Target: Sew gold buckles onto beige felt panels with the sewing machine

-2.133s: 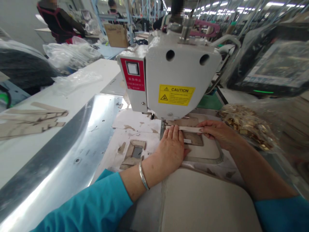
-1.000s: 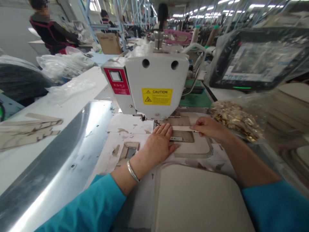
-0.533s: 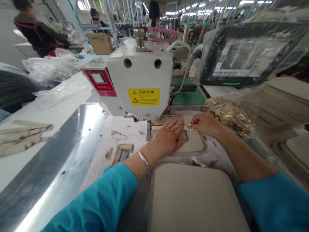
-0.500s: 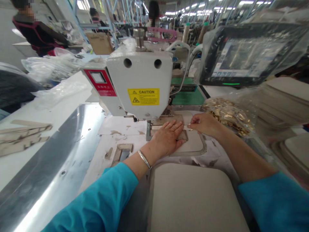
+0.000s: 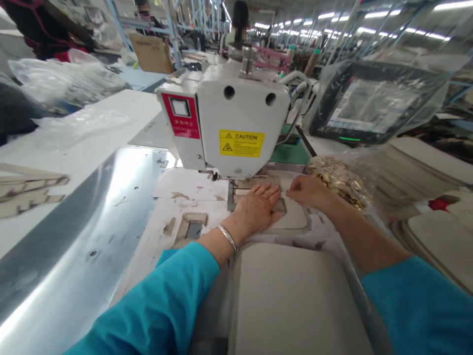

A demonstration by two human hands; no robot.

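"What's different from two seconds ago?"

"The left hand (image 5: 256,209) lies farther along the pale strip (image 5: 242,191), closer to the right hand (image 5: 308,191). Less of the strip shows between them."

"Meaning what for the work?"

"I'd judge the strip is better steadied over the beige panel (image 5: 297,218), just in front of the sewing machine head (image 5: 244,108)."

"And the left fingers?"

"Spread flat, palm down, gripping nothing; that forearm slants up from the lower left."

"The right?"

"Its forearm comes in from the lower right. Thumb and fingers seem to pinch a small metal piece (image 5: 287,193) at the strip's end, though it's mostly hidden."
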